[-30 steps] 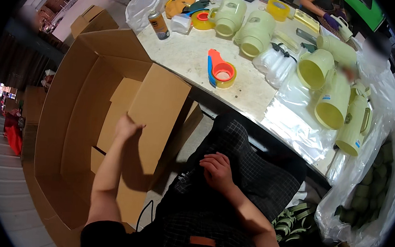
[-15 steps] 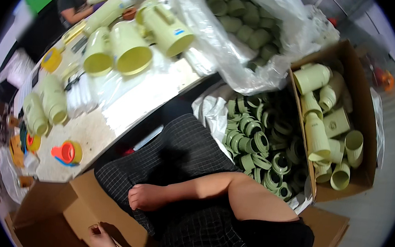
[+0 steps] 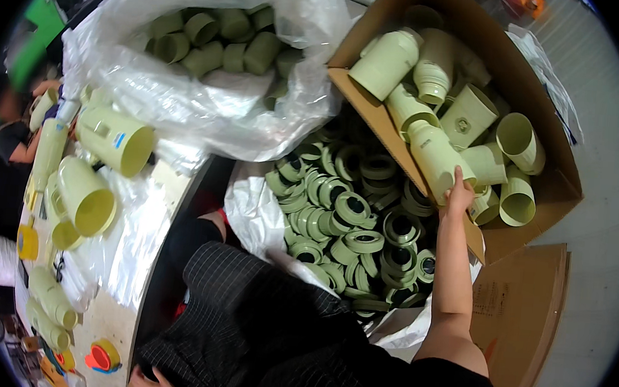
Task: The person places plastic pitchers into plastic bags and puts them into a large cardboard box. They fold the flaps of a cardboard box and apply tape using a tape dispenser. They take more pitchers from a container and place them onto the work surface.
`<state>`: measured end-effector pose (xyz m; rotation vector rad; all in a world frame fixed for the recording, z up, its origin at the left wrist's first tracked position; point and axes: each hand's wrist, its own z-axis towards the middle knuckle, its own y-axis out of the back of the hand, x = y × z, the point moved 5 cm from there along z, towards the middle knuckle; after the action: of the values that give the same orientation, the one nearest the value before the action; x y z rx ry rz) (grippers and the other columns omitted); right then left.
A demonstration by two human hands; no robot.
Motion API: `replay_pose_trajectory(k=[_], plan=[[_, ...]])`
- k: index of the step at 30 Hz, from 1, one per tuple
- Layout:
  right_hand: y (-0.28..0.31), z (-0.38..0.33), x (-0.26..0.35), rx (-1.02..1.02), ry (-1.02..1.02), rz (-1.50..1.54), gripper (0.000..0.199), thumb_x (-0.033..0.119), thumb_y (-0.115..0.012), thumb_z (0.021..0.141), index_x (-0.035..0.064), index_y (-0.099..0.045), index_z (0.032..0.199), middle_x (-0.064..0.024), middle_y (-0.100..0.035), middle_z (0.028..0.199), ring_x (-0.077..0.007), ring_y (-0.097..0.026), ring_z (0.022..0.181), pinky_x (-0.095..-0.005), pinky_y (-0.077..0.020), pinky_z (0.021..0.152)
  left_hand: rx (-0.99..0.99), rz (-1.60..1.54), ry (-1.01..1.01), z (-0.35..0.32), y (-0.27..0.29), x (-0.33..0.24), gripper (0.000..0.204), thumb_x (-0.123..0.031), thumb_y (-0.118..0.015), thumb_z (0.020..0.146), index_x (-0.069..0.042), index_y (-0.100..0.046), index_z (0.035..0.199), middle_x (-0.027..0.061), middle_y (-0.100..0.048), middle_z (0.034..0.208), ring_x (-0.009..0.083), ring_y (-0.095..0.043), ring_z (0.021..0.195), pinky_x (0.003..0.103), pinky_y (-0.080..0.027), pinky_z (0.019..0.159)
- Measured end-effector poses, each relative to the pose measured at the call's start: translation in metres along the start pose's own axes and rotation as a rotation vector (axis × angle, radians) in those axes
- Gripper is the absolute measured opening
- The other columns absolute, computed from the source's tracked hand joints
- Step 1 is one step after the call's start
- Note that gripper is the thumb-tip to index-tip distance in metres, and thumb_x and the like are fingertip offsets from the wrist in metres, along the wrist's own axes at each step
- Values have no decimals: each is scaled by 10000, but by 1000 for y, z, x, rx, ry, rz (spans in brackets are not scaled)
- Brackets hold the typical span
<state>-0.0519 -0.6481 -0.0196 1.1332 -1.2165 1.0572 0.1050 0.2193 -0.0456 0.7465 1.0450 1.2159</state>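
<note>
A pale green thermos shell (image 3: 439, 159) lies near the left wall of an open cardboard box (image 3: 383, 130), among several similar shells. My right hand (image 3: 457, 196) is at its near end, index finger stretched along the surface and the other fingers bent at the rim, partly hidden. Beside the box, a white sack (image 3: 254, 202) holds many green ring-shaped parts (image 3: 352, 208). Low at the bottom edge, by my dark checked clothing, is my left hand (image 3: 155, 385). Its thumb and finger are apart with nothing seen between them; the rest is cut off.
A clear plastic bag (image 3: 184, 122) of darker green cups stands behind the sack. On the left, a worktable (image 3: 112, 316) carries upright and lying shells (image 3: 87, 198), plastic sleeves and an orange-and-yellow tape roll (image 3: 102, 355). Flattened cardboard (image 3: 519, 304) leans at right. Another person sits far left.
My view has swung to the right. My right arm has gone from resting across my lap to reaching the shell in the box. The left hand now shows only at the bottom edge.
</note>
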Motion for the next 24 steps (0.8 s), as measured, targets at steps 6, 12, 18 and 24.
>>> replay_pose_trajectory(k=[6,12,18,24], plan=[[-24,-63,74,255,674,-88,286,129,-660,928,-68,-640,1134,-146,-696,1081,-255,-643,1016,-383,-487,890,442,-217,-108,79,-33,-123,318,-7,-665,829,0,-572,1132,167,-614,1057,331,-617,992,402,-479,900],[-143,46,72,263,1406,-1100,79,90,-637,798,18,-669,795,-186,-625,741,-410,-605,780,-469,-467,728,518,-338,-14,59,-42,-128,270,-5,-666,838,-2,-591,1098,161,-639,1049,302,-657,976,361,-519,892],[-146,185,-43,89,1445,-1155,394,246,-493,1003,-3,-604,1288,-202,-639,1280,-338,-638,1058,-420,-523,900,490,-123,58,51,-11,-157,257,-148,-719,808,-60,-625,1030,133,-651,972,336,-641,946,418,-518,829],[-150,-26,68,127,1039,-227,393,244,-604,1010,-142,-649,1069,-270,-703,1031,-363,-692,887,-436,-546,770,356,0,143,20,24,-120,335,-145,-728,797,-72,-590,1094,124,-615,1079,340,-590,1042,436,-485,890]])
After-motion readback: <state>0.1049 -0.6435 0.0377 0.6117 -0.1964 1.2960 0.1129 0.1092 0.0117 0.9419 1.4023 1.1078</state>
